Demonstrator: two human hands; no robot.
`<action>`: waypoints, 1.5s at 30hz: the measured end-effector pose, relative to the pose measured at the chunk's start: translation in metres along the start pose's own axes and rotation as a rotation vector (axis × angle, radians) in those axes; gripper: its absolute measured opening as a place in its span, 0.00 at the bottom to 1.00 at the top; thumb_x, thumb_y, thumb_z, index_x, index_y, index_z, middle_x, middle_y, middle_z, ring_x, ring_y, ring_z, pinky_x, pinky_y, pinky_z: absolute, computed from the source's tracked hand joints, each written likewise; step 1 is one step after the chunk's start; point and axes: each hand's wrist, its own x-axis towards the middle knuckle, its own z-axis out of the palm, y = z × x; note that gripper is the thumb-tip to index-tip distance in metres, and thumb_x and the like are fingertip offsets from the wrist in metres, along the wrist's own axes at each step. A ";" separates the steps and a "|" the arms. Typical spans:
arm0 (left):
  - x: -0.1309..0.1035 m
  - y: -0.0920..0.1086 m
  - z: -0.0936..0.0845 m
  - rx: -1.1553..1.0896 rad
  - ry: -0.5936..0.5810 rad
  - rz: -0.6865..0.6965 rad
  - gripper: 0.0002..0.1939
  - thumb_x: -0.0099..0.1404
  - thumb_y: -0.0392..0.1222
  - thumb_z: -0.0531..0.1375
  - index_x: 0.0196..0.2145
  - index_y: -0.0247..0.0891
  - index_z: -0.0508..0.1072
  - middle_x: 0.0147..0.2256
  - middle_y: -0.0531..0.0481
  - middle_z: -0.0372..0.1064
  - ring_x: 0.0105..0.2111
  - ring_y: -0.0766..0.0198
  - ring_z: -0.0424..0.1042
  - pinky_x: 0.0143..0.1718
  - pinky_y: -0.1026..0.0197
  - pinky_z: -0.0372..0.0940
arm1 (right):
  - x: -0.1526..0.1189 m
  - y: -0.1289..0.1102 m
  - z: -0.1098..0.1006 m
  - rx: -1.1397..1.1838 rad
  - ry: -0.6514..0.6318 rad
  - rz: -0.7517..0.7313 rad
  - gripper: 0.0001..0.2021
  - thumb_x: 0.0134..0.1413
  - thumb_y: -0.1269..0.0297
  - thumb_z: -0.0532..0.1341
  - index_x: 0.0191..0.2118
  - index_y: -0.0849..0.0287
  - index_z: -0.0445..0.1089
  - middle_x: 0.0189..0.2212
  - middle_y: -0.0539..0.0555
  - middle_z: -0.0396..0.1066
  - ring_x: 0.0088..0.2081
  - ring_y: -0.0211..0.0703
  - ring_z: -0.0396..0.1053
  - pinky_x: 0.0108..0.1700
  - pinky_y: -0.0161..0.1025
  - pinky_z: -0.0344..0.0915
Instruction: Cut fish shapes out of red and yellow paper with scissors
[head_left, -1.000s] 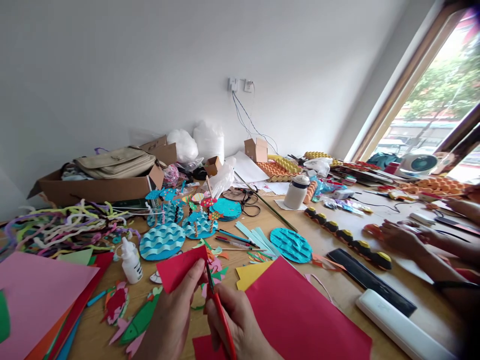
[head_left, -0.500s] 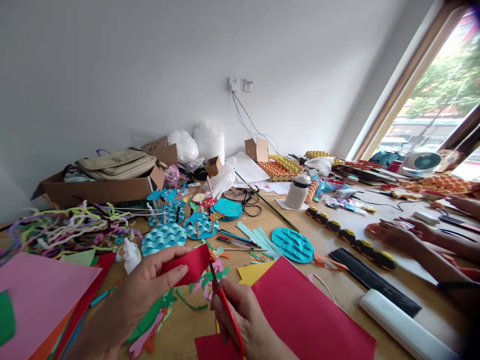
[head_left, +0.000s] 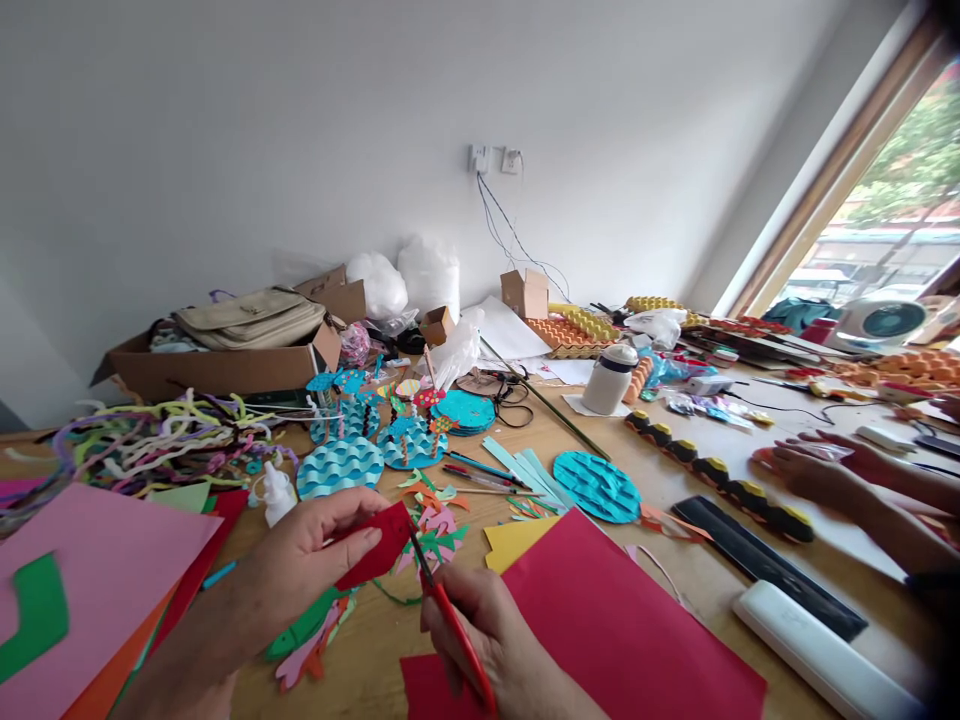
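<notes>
Between its thumb and fingers, my left hand [head_left: 319,550] pinches a small piece of red paper [head_left: 381,548]. Red-handled scissors [head_left: 459,630] are gripped in my right hand [head_left: 499,640], and their blade tips meet the right edge of that piece. Beneath my right hand lies a scrap of red paper [head_left: 424,688]. A large red sheet [head_left: 622,620] is to its right, partly over a yellow sheet [head_left: 517,538]. Green, pink and orange paper cut-outs [head_left: 319,630] rest on the table below my left hand.
Pink paper [head_left: 112,570] lies at left beside a white glue bottle [head_left: 277,492]. Blue wavy discs [head_left: 341,466] with paper fish stand behind my hands. A white case [head_left: 817,645] and a black ruler-like strip [head_left: 772,565] lie right. Another person's hands [head_left: 817,470] are at far right.
The view has swung slightly left, so things appear shifted to the right. The scissors' blades look closer together, and the red piece's right edge now slants at its upper corner.
</notes>
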 end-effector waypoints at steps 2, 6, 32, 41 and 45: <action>0.001 -0.002 0.001 -0.006 0.000 -0.023 0.06 0.51 0.43 0.64 0.26 0.40 0.77 0.24 0.51 0.73 0.25 0.62 0.69 0.25 0.68 0.62 | 0.000 -0.001 0.000 -0.007 -0.008 0.021 0.20 0.60 0.50 0.50 0.23 0.59 0.55 0.15 0.44 0.50 0.19 0.30 0.47 0.20 0.30 0.43; 0.002 -0.007 0.005 0.049 0.009 -0.003 0.10 0.54 0.47 0.61 0.23 0.39 0.73 0.20 0.55 0.66 0.21 0.68 0.61 0.20 0.70 0.55 | 0.000 -0.001 0.001 0.032 -0.005 0.034 0.19 0.59 0.51 0.51 0.23 0.59 0.55 0.15 0.44 0.50 0.18 0.30 0.47 0.19 0.29 0.43; 0.003 -0.014 0.025 -0.040 0.020 -0.095 0.12 0.57 0.49 0.58 0.25 0.37 0.68 0.19 0.59 0.59 0.20 0.71 0.55 0.20 0.69 0.49 | 0.002 -0.003 0.006 0.228 0.055 0.026 0.22 0.55 0.45 0.54 0.22 0.59 0.56 0.12 0.43 0.52 0.14 0.28 0.50 0.16 0.26 0.48; 0.006 -0.018 0.023 -0.092 -0.008 -0.123 0.13 0.56 0.52 0.58 0.28 0.38 0.69 0.19 0.59 0.61 0.20 0.71 0.55 0.20 0.69 0.49 | 0.002 -0.001 0.003 0.113 0.066 -0.003 0.13 0.56 0.65 0.52 0.22 0.59 0.53 0.15 0.43 0.48 0.17 0.28 0.46 0.19 0.28 0.44; 0.006 -0.018 0.019 -0.046 -0.042 -0.133 0.14 0.57 0.52 0.58 0.28 0.38 0.68 0.20 0.58 0.61 0.20 0.70 0.56 0.20 0.68 0.49 | 0.002 0.002 0.001 0.028 0.078 -0.024 0.13 0.56 0.67 0.52 0.22 0.59 0.53 0.17 0.43 0.47 0.19 0.29 0.45 0.21 0.30 0.43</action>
